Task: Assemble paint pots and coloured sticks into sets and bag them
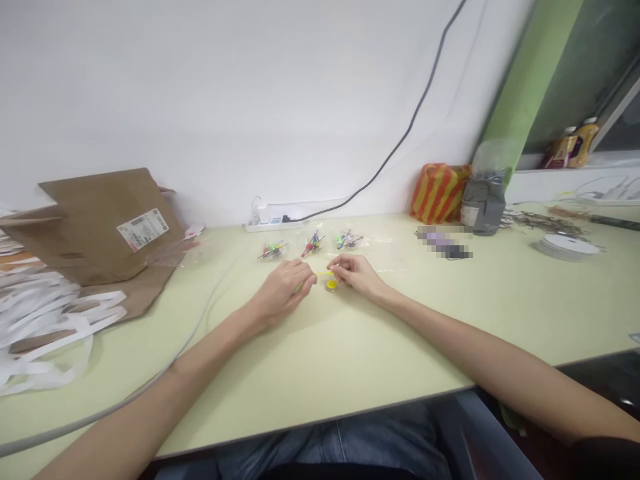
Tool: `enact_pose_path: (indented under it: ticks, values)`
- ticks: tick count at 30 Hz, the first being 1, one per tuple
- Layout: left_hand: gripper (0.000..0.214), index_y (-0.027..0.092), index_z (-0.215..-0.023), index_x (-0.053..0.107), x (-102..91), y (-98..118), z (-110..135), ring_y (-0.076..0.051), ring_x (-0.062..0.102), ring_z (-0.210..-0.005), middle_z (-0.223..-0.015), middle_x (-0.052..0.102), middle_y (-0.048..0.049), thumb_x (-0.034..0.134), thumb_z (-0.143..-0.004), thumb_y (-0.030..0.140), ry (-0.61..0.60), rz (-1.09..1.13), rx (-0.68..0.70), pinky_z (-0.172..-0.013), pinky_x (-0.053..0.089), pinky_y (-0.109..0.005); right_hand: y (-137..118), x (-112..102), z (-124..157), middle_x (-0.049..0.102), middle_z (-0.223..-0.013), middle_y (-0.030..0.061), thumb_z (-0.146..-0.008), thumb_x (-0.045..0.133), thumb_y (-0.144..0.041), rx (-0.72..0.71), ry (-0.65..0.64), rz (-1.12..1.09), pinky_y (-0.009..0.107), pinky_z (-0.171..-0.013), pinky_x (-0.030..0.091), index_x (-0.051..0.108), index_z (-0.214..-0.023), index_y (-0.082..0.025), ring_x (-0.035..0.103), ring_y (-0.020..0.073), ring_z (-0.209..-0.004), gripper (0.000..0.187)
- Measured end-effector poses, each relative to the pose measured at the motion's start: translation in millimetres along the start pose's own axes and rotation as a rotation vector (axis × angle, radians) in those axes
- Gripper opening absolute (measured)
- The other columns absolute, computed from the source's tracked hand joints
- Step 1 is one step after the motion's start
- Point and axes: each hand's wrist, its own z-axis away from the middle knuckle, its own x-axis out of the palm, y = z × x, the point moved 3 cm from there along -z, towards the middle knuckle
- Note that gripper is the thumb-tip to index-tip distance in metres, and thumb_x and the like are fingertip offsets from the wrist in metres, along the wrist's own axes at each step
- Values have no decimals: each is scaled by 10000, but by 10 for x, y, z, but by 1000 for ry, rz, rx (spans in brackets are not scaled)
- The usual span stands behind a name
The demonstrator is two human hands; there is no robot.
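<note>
My left hand [287, 287] is closed, its fingers curled, and a bit of green shows between them; most of what it holds is hidden. My right hand [356, 275] is closed in a pinch on a thin yellow stick [326, 273], which points toward the left hand. Just below the stick, between both hands, a small round yellow piece [331, 285] sits on the table. Behind the hands lie three small clusters of colourful parts with thin sticks: a left one [273, 250], a middle one [313, 244] and a right one [349, 239].
A brown paper bag [105, 233] and white strips [45, 320] cover the table's left side. A grey cable [200, 327] crosses under my left arm. Along the wall stand a power strip [275, 220], a striped bag [437, 193] and a grey bag [483, 203]. A white spool [567, 245] lies right.
</note>
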Motion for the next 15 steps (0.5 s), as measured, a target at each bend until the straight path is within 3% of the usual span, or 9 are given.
enact_pose_path:
  ticks: [3,10,15]
  values:
    - [315,189,-1042,627,-28,-50,14,-216,595,-925,-982,648,-82,329,-1052,292,57,-9,-50,-856,459,-364,-52,6,41,569,-574,-31,-834,630,-402,3,-40,44,227,-499,307,647,-963,-153,430,101,-499,280]
    - [354,266,-1307,589,88,-6,12,-222,581,-1189,-1253,655,-59,340,-1058,301,-127,28,32,-1021,429,-389,-77,-52,65,613,-584,-43,-821,675,-403,74,-169,-9,216,-483,293,582,-1112,-165,423,91,-478,388]
    - [382,265,-1350,582,128,0,17,-223,555,-1261,-1349,629,-56,340,-1055,276,-181,23,57,-1084,407,-401,-73,-61,72,628,-573,-39,-792,710,-415,123,-151,47,213,-470,301,571,-1089,-162,433,86,-448,414]
